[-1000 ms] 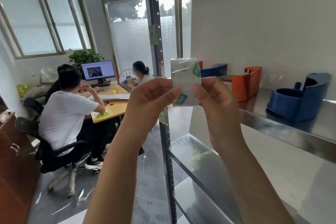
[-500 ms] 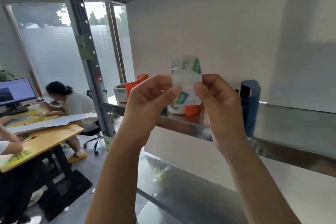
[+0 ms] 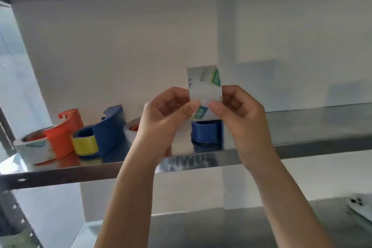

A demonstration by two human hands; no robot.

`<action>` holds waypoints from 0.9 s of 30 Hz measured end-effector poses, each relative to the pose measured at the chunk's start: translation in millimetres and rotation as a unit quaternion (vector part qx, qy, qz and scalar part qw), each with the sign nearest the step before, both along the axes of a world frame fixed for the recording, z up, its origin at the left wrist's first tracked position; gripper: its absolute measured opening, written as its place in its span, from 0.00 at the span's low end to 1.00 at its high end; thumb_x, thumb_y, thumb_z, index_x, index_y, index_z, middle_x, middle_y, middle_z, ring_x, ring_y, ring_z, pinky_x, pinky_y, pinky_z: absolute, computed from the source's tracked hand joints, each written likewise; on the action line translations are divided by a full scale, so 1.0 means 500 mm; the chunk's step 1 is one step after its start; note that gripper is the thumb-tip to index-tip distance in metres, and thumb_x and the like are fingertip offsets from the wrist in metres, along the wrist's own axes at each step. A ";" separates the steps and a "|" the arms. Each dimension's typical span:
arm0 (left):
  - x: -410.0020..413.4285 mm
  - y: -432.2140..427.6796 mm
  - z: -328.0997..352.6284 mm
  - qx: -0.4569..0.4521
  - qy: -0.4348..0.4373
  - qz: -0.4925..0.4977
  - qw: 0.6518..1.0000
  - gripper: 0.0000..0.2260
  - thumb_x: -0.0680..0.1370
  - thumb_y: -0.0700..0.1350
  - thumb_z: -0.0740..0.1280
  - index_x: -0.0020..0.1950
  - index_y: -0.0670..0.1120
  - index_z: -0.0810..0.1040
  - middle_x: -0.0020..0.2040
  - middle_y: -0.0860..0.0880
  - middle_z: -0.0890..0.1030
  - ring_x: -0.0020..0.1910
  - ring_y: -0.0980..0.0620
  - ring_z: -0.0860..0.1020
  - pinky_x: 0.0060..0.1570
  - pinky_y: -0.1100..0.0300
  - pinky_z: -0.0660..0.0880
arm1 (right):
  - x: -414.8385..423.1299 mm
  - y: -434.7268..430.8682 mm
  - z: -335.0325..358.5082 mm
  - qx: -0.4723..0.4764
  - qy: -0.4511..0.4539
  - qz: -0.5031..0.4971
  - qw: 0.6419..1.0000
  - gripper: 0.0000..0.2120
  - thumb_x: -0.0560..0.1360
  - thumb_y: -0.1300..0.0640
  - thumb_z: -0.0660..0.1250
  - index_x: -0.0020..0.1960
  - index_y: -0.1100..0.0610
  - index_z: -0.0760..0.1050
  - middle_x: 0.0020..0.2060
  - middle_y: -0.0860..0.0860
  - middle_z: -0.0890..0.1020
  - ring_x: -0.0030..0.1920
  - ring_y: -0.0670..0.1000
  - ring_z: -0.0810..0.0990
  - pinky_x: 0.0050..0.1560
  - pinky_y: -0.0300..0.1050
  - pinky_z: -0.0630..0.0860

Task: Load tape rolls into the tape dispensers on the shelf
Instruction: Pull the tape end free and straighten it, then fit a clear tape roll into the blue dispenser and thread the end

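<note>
Both hands hold a white tape roll [image 3: 204, 87] with green and blue printed labels, edge-on, in front of the steel shelf [image 3: 302, 147]. My left hand [image 3: 163, 115] pinches its lower left side and my right hand [image 3: 239, 110] its lower right side. Directly behind the roll, an empty blue dispenser [image 3: 206, 133] stands on the shelf. Further left stand an orange dispenser [image 3: 64, 133] holding a white roll [image 3: 34, 150] and a blue dispenser [image 3: 108, 129] holding a yellow roll [image 3: 85, 145]. Another white roll with an orange part [image 3: 131, 132] is partly hidden behind my left wrist.
A lower steel shelf [image 3: 221, 227] lies below, with a white object [image 3: 360, 207] at its right edge. The rack's perforated upright [image 3: 14, 213] runs down the left side. A white wall backs the shelf, and another shelf's underside spans the top.
The view has swung right, away from the office desk and people, to face the shelf squarely. Both hands keep the same grip on the tape roll, now in front of the empty blue dispenser.
</note>
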State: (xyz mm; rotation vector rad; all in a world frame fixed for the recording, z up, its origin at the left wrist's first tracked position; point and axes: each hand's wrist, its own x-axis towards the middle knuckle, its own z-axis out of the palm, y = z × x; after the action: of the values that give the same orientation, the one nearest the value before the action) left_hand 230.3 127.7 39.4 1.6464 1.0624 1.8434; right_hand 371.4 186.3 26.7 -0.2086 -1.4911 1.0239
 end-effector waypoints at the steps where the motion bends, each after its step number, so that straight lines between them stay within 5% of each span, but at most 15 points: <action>1: -0.001 0.002 -0.002 0.001 -0.001 -0.012 1.000 0.10 0.71 0.44 0.70 0.49 0.40 0.80 0.45 0.41 0.83 0.44 0.45 0.82 0.47 0.54 0.78 | 0.002 -0.005 -0.001 0.003 -0.002 -0.015 1.000 0.06 0.73 0.64 0.69 0.50 0.60 0.77 0.41 0.50 0.84 0.42 0.47 0.83 0.44 0.39 0.78; 8: -0.010 0.003 -0.009 -0.004 -0.025 -0.059 0.998 0.09 0.70 0.43 0.70 0.48 0.40 0.80 0.43 0.44 0.84 0.43 0.48 0.82 0.47 0.55 0.78 | -0.006 -0.032 -0.006 0.002 0.010 -0.055 0.998 0.06 0.73 0.66 0.68 0.50 0.62 0.77 0.38 0.48 0.83 0.40 0.44 0.82 0.41 0.38 0.78; 15: -0.020 0.014 -0.007 -0.030 -0.147 -0.077 0.986 0.10 0.77 0.43 0.64 0.54 0.41 0.80 0.52 0.43 0.84 0.53 0.46 0.81 0.58 0.52 0.77 | 0.000 -0.031 0.003 0.011 0.027 -0.057 0.998 0.06 0.73 0.67 0.67 0.47 0.58 0.76 0.36 0.42 0.83 0.40 0.40 0.81 0.39 0.32 0.76; 18: -0.029 0.052 -0.023 -0.081 -0.027 0.040 0.996 0.14 0.76 0.40 0.68 0.61 0.47 0.77 0.57 0.50 0.82 0.58 0.53 0.79 0.63 0.53 0.73 | 0.019 -0.018 0.007 0.019 0.039 -0.061 0.997 0.06 0.73 0.69 0.67 0.47 0.60 0.76 0.36 0.43 0.83 0.40 0.40 0.82 0.41 0.31 0.75; 22: -0.012 0.101 -0.053 -0.217 0.155 0.115 0.957 0.36 0.70 0.45 0.75 0.73 0.48 0.62 0.70 0.50 0.71 0.68 0.52 0.70 0.58 0.62 0.69 | 0.037 -0.003 0.004 0.021 0.043 -0.065 0.997 0.06 0.73 0.69 0.67 0.48 0.61 0.76 0.37 0.43 0.83 0.40 0.41 0.81 0.41 0.31 0.75; 24: -0.005 0.114 -0.063 -0.269 0.197 0.130 0.934 0.38 0.68 0.47 0.77 0.73 0.47 0.62 0.67 0.50 0.73 0.61 0.51 0.74 0.52 0.60 0.73 | 0.042 0.003 0.002 0.019 0.042 -0.063 0.997 0.06 0.73 0.68 0.67 0.48 0.60 0.76 0.37 0.44 0.83 0.41 0.41 0.81 0.42 0.32 0.75; 27: 0.002 0.130 -0.072 -0.303 0.200 0.143 0.921 0.28 0.67 0.47 0.76 0.64 0.47 0.72 0.52 0.52 0.80 0.44 0.56 0.78 0.38 0.64 0.77 | 0.050 0.011 0.000 0.018 0.040 -0.061 0.997 0.06 0.73 0.67 0.67 0.48 0.59 0.76 0.38 0.44 0.83 0.42 0.42 0.81 0.43 0.32 0.75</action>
State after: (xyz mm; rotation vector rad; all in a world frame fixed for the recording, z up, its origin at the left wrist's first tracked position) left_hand 231.4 192.9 3.6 1.5534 1.9052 1.1408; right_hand 396.1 191.9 26.5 -0.2268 -1.4066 0.8966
